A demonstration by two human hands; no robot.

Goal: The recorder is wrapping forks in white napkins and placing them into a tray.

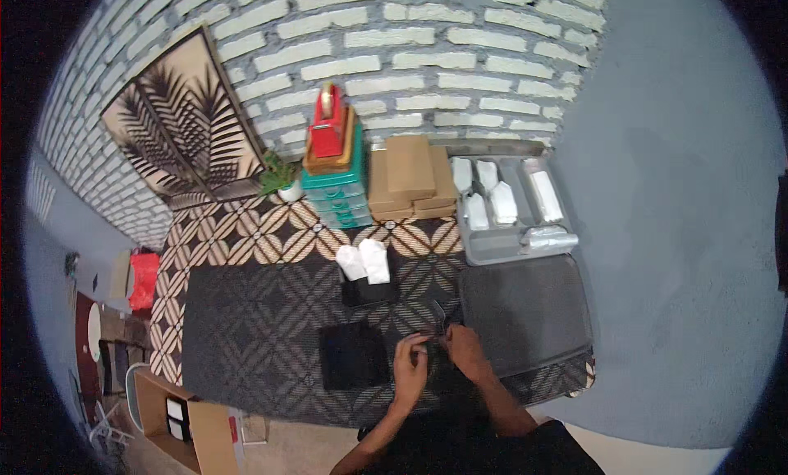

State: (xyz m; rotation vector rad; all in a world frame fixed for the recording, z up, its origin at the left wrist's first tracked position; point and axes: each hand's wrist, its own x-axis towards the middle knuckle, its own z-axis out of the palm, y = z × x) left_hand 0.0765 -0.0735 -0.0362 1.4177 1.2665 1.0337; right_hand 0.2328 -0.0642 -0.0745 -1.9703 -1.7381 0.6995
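Observation:
Over the near middle of the dark mat, my right hand [466, 352] is closed around a slim dark tool [441, 309] with a pale, angled edge; its exact kind is too small to tell. My left hand [410, 367] is close beside it, fingers curved and thumb apart, with nothing clearly held. Just left of that hand lies a flat black square [355, 357]. Farther back, two white packets [375, 262] rest at the rear edge of a smaller black piece [368, 294]. A dark grey tray [525, 311] is right of my right hand.
At the back right, a grey compartment tray [484, 247] holds several white packets. Brown cardboard boxes [410, 175] are stacked by a teal drawer unit [336, 198] topped with a red object [327, 134]. A potted plant [283, 180] stands left. An open carton [176, 422] is low left.

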